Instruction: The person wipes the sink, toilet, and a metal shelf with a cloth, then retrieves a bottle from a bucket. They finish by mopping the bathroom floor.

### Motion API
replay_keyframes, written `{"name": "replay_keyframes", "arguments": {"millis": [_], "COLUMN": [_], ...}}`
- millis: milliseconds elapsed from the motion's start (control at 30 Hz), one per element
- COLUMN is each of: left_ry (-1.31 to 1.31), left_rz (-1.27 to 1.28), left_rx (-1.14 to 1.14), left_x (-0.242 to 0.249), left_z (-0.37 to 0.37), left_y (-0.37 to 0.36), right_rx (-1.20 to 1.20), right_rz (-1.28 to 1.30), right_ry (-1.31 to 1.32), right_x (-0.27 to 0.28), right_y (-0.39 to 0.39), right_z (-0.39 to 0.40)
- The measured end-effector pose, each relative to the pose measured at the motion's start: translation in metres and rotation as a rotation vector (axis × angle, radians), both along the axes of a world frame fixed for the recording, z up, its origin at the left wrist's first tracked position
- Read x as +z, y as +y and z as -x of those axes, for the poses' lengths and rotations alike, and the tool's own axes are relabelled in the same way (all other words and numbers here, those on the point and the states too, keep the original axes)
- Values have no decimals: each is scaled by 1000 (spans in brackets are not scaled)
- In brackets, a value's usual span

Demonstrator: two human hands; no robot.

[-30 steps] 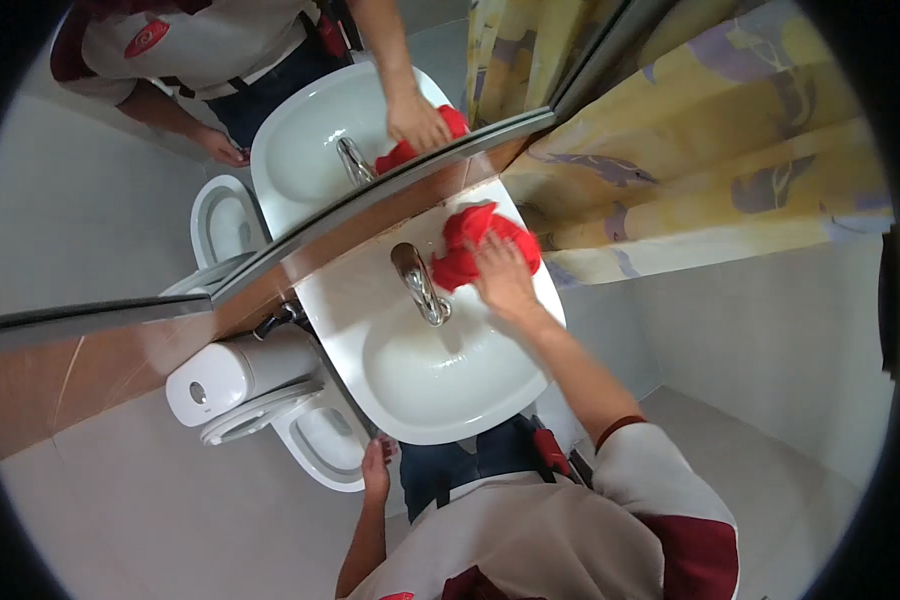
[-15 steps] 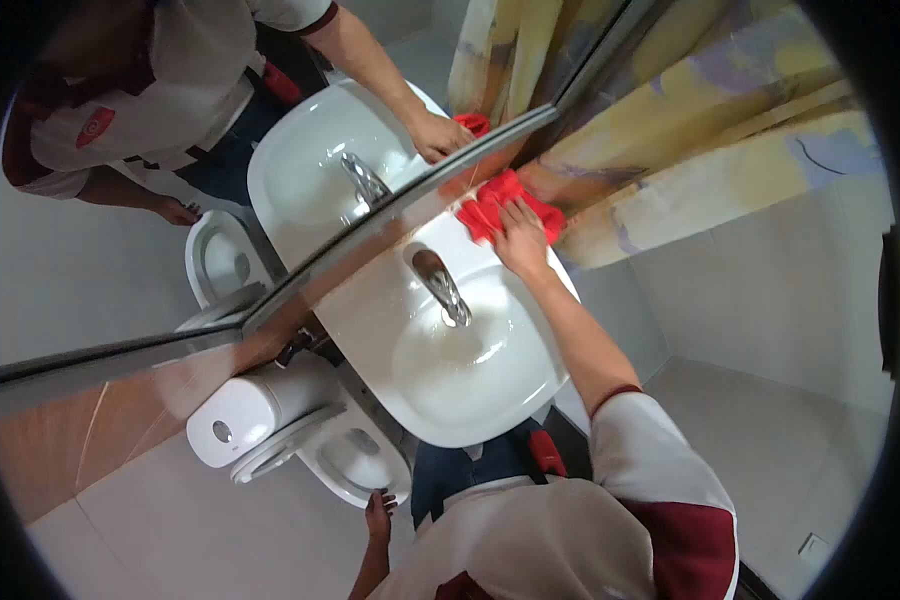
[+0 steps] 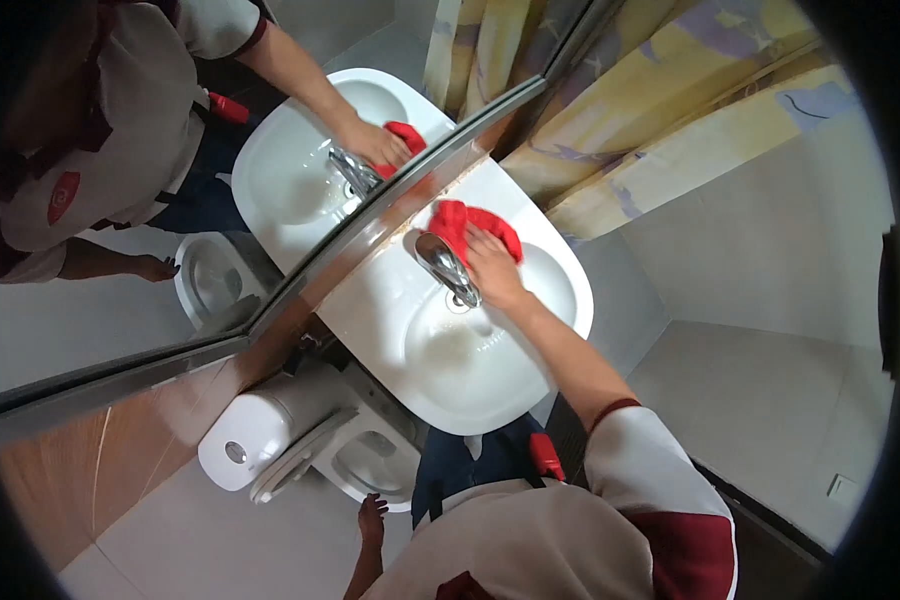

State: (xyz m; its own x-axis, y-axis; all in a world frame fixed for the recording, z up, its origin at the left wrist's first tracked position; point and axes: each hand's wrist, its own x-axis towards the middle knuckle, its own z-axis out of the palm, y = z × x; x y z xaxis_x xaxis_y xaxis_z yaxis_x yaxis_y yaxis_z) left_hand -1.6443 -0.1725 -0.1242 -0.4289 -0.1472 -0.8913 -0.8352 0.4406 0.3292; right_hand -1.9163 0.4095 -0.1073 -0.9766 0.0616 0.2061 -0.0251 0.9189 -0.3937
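Note:
Under my right hand (image 3: pixel 497 272) a red cloth (image 3: pixel 500 228) is pressed against the back ledge of the white washbasin (image 3: pixel 440 400), its folds bunched around the fingers. The chrome faucet (image 3: pixel 445 268) stands right beside this hand and the cloth; one fold touches or nearly touches its base. My left hand (image 3: pixel 372 518) hangs low near the rim of the white toilet (image 3: pixel 380 462), holding nothing, its fingers loosely apart.
A mirror (image 3: pixel 90 320) along the wall reflects the basin and my body. Beyond the basin hangs a patterned yellow curtain (image 3: pixel 650 130). The toilet's tank (image 3: pixel 245 440) stands against the tiled wall. A red item (image 3: pixel 546 456) hangs at my waist.
My right hand has slid the red cloth from the basin's far corner along the back ledge to the faucet. My left hand stays low near the toilet.

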Motion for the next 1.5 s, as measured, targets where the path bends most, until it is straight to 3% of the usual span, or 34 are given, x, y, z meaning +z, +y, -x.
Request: {"name": "replay_keyframes", "arguments": {"millis": [67, 133, 167, 267, 333, 400, 467, 533, 633, 733, 767, 867, 900, 933, 967, 1000, 1067, 1100, 1133, 1167, 1233, 1333, 1400, 1467, 1500], "left_ry": [23, 85, 93, 77, 20, 30, 29, 25, -43, -26, -28, -13, -3, -36, -65, -83, -60, -57, -53, -52, -28, -39, -22, 0, -16], "left_rz": [-74, -124, -124, -107, -108, -117, -90, -42, -31, -17, -16, -42, -58, -62, -72, -80, -108, -119, -113, -105, -74, -27, -49, -68, -76], "left_rx": [30, 6, 12, 14, 12, 2, 11, 73, 53, -71, -43, -6, -7, -22, -35, -43, -26, -22, -16, -4, 3, 88, 151, 182, 175], "left_x": [8, 29, 28, 18, 5, 9, 21, 31, 20, 1, 3, 17, 20, 20, 16, 10, 10, 11, 12, 13, 19, 18, 15, 16, 19], "left_z": [-2, 6, 7, 13, 14, 12, 8, -4, -27, -39, -34, -4, -1, -1, 0, 3, 2, 0, -4, -7, -5, -8, -15, -27, -32], "left_y": [-1, 13, 18, 18, 25, 30, 18, 11, -12, -27, -20, 7, 13, 15, 21, 27, 28, 25, 20, 14, 2, -14, -9, -12, -8], "right_rx": [-30, -181, -411, -410, -199, -125, -204, -316, -262, -146, -93, -257, 34, -146, -117, -51, 157, 351, 211, 263, 308, 89, 85, 578, 582], "right_rz": [79, -191, -73, -203, -124, -43, 226, 326, -28, -448, -313, -126, 50, 508, 574, 567, 394, 113, -91, -241, -512, -19, 307, -91, -285], "right_ry": [-18, -125, -121, -158, -26, -73, -172, -136, -441, -610, -871, -678, -623, -623, -935, -511, -842, -936, -900, -861, -315, -841, -792, -594, -535], "right_x": [-22, -15, -4, -1, -4, -21, -4, 31, 65, -8, -18, -40, -70, -65, 9, -30, -15, -9, 0, 10, 11, 6, 35, 32, 17], "right_y": [47, 101, 94, 43, 2, 14, 49, 75, 63, 30, 13, -66, -91, -138, -164, -180, -127, -85, -42, 10, 60, -67, -146, -94, -40], "right_z": [-21, -3, 15, 30, -3, -38, -80, -109, -119, -139, -138, -150, -156, -156, -126, -155, -175, -176, -181, -175, -174, -186, -184, -202, -210]}}
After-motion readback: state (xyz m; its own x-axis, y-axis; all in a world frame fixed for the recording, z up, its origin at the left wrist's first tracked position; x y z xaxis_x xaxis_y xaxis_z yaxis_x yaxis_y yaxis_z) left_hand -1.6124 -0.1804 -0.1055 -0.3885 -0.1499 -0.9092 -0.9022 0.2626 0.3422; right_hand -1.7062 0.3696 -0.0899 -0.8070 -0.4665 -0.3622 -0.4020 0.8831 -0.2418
